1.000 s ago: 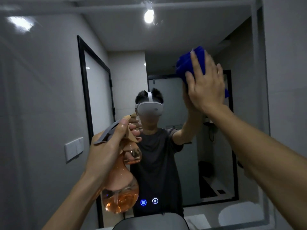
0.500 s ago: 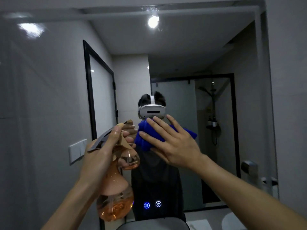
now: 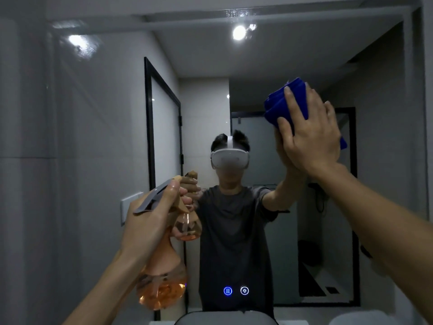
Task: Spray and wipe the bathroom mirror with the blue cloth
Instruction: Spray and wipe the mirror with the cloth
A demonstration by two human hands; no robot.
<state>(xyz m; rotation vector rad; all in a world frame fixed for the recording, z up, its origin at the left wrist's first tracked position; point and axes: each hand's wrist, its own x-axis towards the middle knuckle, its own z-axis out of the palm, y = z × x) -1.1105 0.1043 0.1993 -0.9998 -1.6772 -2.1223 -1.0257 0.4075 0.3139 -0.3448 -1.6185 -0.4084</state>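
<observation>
Amber-tinted clear plastic spray bottle (image 3: 164, 273) on the left, round-bellied, liquid pooled in its lower part, and the left hand (image 3: 150, 221) has its fingers curled round the grey trigger head, nozzle aimed at the glass. Looks parked, not spraying, though I can't tell whether the trigger is squeezed. Straight ahead, the big wall-mounted bathroom mirror (image 3: 112, 141) fills the view, two small blue-lit touch icons (image 3: 236, 290) glowing near its lower edge. Faint smeary streaks show on the left part of the glass, and droplets glint up by the reflected ceiling light (image 3: 239, 32). Over to the right, the right hand (image 3: 309, 137) is spread wide and flat, fingers straight, pressing the bunched deep-blue soft cloth (image 3: 284, 102) against the mirror's upper right area. So the wiping step is in hand! Next, I'd judge, firm overlapping strokes leftward and upward toward those streaks and droplets, keeping the palm flat so the folded cloth doesn't slip out.
</observation>
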